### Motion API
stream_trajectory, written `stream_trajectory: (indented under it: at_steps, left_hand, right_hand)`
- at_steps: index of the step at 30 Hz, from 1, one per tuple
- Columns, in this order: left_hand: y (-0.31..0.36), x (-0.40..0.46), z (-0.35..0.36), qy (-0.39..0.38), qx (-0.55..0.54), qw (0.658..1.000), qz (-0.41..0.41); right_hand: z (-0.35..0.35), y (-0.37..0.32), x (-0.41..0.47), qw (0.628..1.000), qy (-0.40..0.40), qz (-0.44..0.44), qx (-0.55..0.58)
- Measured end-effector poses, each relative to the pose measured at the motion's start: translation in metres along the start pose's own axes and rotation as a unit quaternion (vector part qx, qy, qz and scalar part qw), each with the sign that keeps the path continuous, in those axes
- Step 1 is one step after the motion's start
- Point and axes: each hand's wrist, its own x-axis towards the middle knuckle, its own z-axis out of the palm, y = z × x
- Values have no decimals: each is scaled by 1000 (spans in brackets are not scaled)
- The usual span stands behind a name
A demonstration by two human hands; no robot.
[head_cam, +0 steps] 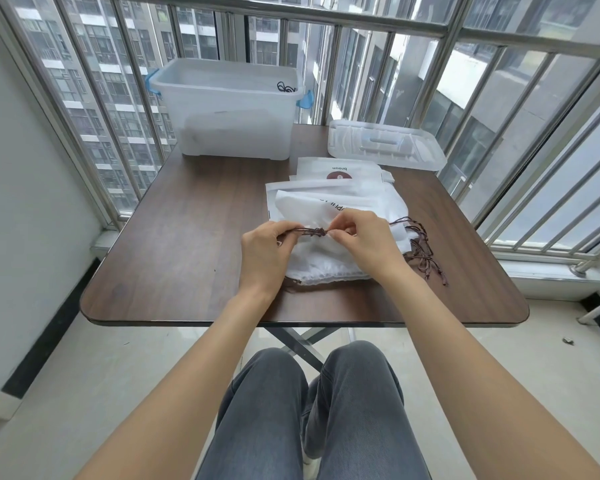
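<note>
Roughly halfway on this one, I'd guess: the bundle of brown cords [302, 231] has a knot [319, 232] bunched up between my hands, but the loose ends trail off toward 3 o'clock over the white mesh bags [326, 263], and the clear storage bin [229, 109] at 11 o'clock shows just one dark cord near its rim. My left hand [267, 247] curls its fingers round the cords beside the knot. My right hand [361, 237] pinches them on the other side. All this hovers over the middle of the table [187, 237].
</note>
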Motion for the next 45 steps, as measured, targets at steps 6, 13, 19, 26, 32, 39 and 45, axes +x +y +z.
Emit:
stream_trajectory:
  at_steps: [6,13,19,26,32,39,45]
  left_hand:
    - [2,-1,-2,-2,-1,1000,-4]
    - [3,-1,-3,-19,-38,999,-31]
    - [5,1,-3,-26,-55,996,-61]
    - [2,2,-5,-28,-89,991,-93]
    - [1,3,-6,-33,-84,991,-99]
    - [5,5,-9,-15,-49,995,-90]
    - [6,7,-11,-13,-12,997,-79]
  right_hand:
    - [4,2,-2,998,-6,19,54]
    - [6,1,-1,991,14,56,124]
    - [3,3,-2,990,37,56,121]
    - [4,3,-4,988,49,66,134]
    - [-5,5,-7,995,5,50,84]
    - [-13,-2,-7,998,-51,17,-30]
    - [-15,-3,-6,989,-64,-19,-132]
